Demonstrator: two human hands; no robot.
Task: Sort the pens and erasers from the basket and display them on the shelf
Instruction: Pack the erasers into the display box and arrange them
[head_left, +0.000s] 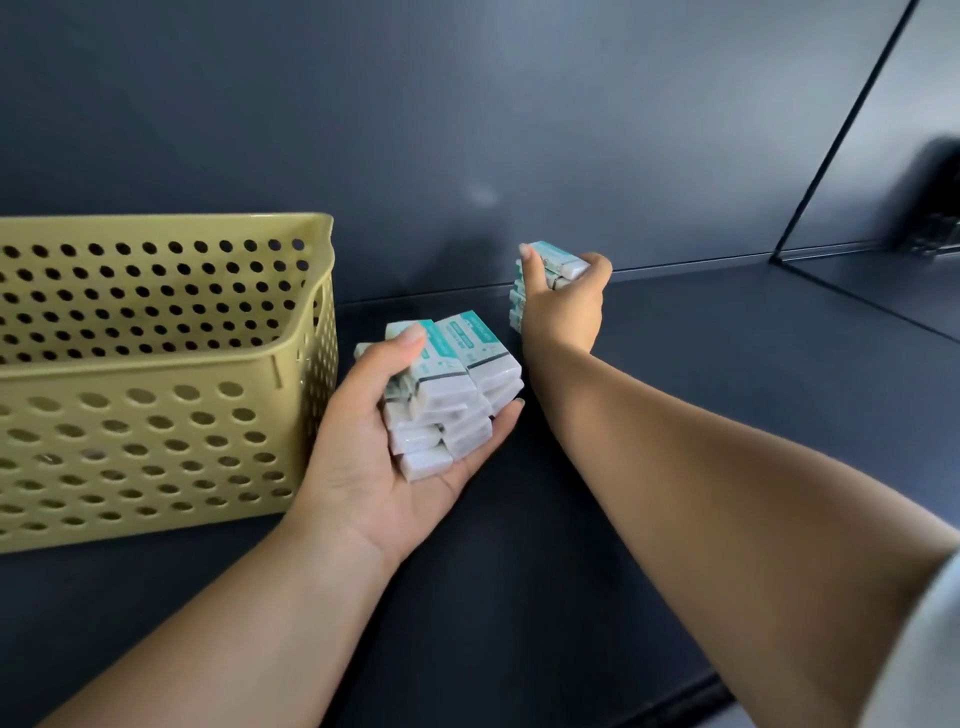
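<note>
1. Dark blue-grey shelf (519, 597) fills the lower frame, with a matching back panel (467, 104) rising behind it; both forearms reach in from the bottom edge.

2. Nearest, at centre frame, the left hand (384, 447) lies palm up, fingers curled around a bundle of erasers (447, 400), thumb pressed on top. These wrapped white-and-teal blocks are still waiting to be shelved.

3. Just left of that hand stands the yellow perforated basket (156, 441), filling the left side of the frame. Its inside is mostly hidden from this angle, so I cannot tell whether pens or more erasers remain in it.

4. Farther back, right of centre, the right hand (563, 301) pinches one eraser (558, 260) between thumb and fingers, right above a small stack of erasers (518, 304) standing close to the back panel.

5. My guess is the eraser display is only begun: one short stack is up, a handful is left, and no pens are visible anywhere.

6. At far right a thin dark divider (831, 156) marks off the next bay, where a blurred dark object (935, 208) sits. Nothing blocks the stacking spot.
</note>
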